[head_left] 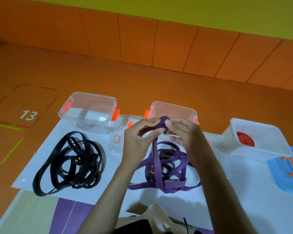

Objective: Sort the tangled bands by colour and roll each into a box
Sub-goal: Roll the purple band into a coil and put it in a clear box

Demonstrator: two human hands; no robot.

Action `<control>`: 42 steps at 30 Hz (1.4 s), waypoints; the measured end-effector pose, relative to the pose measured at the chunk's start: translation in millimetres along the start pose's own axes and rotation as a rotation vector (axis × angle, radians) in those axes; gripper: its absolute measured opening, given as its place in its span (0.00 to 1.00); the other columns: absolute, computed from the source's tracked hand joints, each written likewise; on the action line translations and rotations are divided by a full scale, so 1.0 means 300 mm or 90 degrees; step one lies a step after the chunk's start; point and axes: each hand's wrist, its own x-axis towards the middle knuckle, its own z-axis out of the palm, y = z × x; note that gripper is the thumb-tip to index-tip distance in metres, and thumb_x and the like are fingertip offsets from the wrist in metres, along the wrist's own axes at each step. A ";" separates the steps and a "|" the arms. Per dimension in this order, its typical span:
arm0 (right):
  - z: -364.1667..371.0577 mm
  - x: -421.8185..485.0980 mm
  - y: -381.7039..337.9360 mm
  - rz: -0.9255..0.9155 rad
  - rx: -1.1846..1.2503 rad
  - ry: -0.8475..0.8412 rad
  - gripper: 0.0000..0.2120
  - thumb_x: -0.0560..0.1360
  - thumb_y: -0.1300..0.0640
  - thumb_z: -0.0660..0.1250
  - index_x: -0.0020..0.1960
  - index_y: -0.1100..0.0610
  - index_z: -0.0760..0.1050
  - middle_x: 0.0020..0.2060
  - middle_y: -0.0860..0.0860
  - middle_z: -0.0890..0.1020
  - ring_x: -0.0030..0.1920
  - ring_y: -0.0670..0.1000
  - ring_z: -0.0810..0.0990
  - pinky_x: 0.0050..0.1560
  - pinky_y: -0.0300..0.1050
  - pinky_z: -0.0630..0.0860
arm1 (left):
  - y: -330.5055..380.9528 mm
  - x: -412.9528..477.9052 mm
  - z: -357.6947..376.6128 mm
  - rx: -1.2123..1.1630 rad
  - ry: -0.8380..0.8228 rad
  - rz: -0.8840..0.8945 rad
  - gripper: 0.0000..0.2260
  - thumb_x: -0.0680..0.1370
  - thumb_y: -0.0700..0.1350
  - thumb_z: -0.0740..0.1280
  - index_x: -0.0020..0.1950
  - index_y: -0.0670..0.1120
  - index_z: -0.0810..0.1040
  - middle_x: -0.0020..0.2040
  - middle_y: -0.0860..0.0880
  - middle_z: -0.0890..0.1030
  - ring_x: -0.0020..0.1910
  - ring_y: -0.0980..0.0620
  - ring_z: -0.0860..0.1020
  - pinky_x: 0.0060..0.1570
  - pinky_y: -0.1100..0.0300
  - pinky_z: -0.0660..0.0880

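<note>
A purple band (166, 168) lies in a loose tangle on the white sheet (85, 191), one strand rising to my hands. My left hand (139, 137) and my right hand (183, 132) both pinch a small rolled end of the purple band just in front of the middle clear box (174, 108). A black band (71, 162) sits in its own tangle at the left of the sheet. Behind it stands a second clear box (88, 112) with orange clips. A red rolled band (244, 139) rests inside the white box (259, 141) at the right.
A clear lid (120, 137) with a small label lies between the two clear boxes. A blue lid (287, 173) with an orange clip lies at the right edge. The orange floor has a marked square numbered 13 (28, 115) at left.
</note>
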 end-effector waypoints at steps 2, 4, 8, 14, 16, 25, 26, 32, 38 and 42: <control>0.000 0.000 0.011 -0.005 -0.025 0.002 0.06 0.79 0.49 0.73 0.52 0.48 0.87 0.47 0.49 0.89 0.51 0.47 0.87 0.50 0.41 0.84 | -0.011 -0.012 0.002 0.009 0.014 -0.013 0.08 0.74 0.38 0.79 0.52 0.45 0.87 0.52 0.52 0.88 0.56 0.53 0.86 0.56 0.64 0.80; -0.008 0.000 0.020 -0.038 -0.057 0.001 0.06 0.80 0.52 0.73 0.47 0.44 0.88 0.45 0.47 0.88 0.49 0.45 0.87 0.48 0.37 0.82 | -0.018 -0.021 0.001 0.027 0.012 -0.018 0.08 0.75 0.38 0.79 0.53 0.42 0.88 0.52 0.52 0.88 0.55 0.52 0.86 0.56 0.65 0.79; -0.030 -0.006 0.024 -0.079 -0.055 -0.055 0.07 0.79 0.58 0.75 0.52 0.46 0.87 0.46 0.51 0.89 0.47 0.52 0.89 0.49 0.39 0.84 | -0.013 -0.020 -0.010 0.084 -0.049 0.003 0.07 0.77 0.38 0.77 0.55 0.42 0.88 0.53 0.52 0.87 0.55 0.52 0.85 0.56 0.64 0.79; -0.054 -0.014 -0.008 -0.108 -0.018 -0.019 0.12 0.75 0.63 0.78 0.47 0.45 0.88 0.45 0.52 0.89 0.47 0.53 0.90 0.48 0.39 0.85 | 0.025 -0.011 0.005 0.051 -0.072 0.038 0.11 0.75 0.40 0.79 0.56 0.48 0.88 0.55 0.52 0.87 0.59 0.48 0.85 0.60 0.58 0.80; -0.050 -0.014 -0.020 -0.112 0.030 -0.008 0.11 0.74 0.63 0.78 0.48 0.47 0.88 0.46 0.52 0.89 0.48 0.55 0.90 0.48 0.39 0.85 | 0.041 -0.004 0.004 0.024 -0.075 0.030 0.13 0.76 0.41 0.78 0.59 0.52 0.88 0.57 0.53 0.86 0.61 0.49 0.83 0.62 0.58 0.79; 0.025 -0.019 0.019 -0.055 0.249 -0.058 0.18 0.76 0.46 0.73 0.62 0.55 0.84 0.58 0.53 0.86 0.57 0.52 0.84 0.54 0.41 0.81 | 0.120 0.023 0.032 -0.056 0.053 0.064 0.11 0.73 0.37 0.80 0.50 0.50 0.87 0.48 0.50 0.89 0.50 0.50 0.87 0.51 0.61 0.81; 0.032 -0.016 0.033 -0.022 0.275 -0.060 0.18 0.76 0.46 0.73 0.61 0.54 0.85 0.57 0.51 0.85 0.55 0.49 0.82 0.53 0.41 0.79 | 0.119 0.019 0.037 -0.053 0.062 0.063 0.09 0.73 0.37 0.81 0.48 0.50 0.87 0.47 0.50 0.89 0.50 0.50 0.87 0.51 0.62 0.81; -0.030 -0.015 0.087 -0.020 0.159 -0.119 0.15 0.76 0.47 0.77 0.57 0.55 0.87 0.45 0.51 0.84 0.44 0.48 0.78 0.51 0.40 0.79 | 0.068 -0.022 0.030 -0.049 0.048 0.015 0.07 0.72 0.36 0.81 0.43 0.48 0.89 0.48 0.50 0.89 0.51 0.52 0.87 0.53 0.63 0.80; -0.053 -0.056 0.126 -0.014 0.104 -0.065 0.11 0.77 0.52 0.75 0.57 0.55 0.87 0.52 0.59 0.88 0.53 0.59 0.89 0.55 0.46 0.85 | 0.004 -0.045 0.021 0.015 0.000 0.004 0.05 0.73 0.39 0.81 0.45 0.47 0.88 0.47 0.49 0.87 0.50 0.49 0.86 0.52 0.61 0.80; -0.085 -0.056 0.108 -0.051 0.098 -0.013 0.05 0.77 0.57 0.76 0.52 0.54 0.87 0.51 0.58 0.88 0.52 0.61 0.89 0.54 0.48 0.85 | -0.009 -0.047 0.028 0.003 -0.058 -0.024 0.07 0.73 0.43 0.81 0.44 0.54 0.86 0.48 0.51 0.88 0.49 0.52 0.86 0.51 0.64 0.79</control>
